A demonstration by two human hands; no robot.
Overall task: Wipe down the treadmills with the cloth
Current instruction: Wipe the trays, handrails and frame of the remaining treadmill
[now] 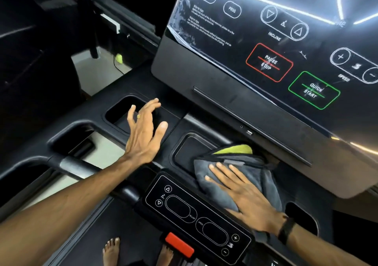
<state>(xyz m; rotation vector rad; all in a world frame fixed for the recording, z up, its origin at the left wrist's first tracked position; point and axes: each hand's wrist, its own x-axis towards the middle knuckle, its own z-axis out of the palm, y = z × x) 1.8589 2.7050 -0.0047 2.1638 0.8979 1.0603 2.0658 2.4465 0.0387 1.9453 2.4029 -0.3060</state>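
Note:
A grey cloth [257,169] with a yellow-green underside lies bunched on the black treadmill console tray [184,149], just below the tilted display panel [225,77]. My right hand [243,196] presses flat on the cloth, fingers spread and pointing up-left. Over the left side of the tray hovers my left hand [143,130], fingers apart and holding nothing, beside a rectangular cup recess [116,112]. A small control panel [196,214] with incline and speed buttons sits below the cloth.
A red safety clip [180,244] sits at the panel's lower edge. The left handlebar [77,167] runs under my left forearm. My bare feet [111,251] stand on the belt. A second cup recess [302,216] is at the right. Pale floor and a yellow-green object [119,58] lie beyond.

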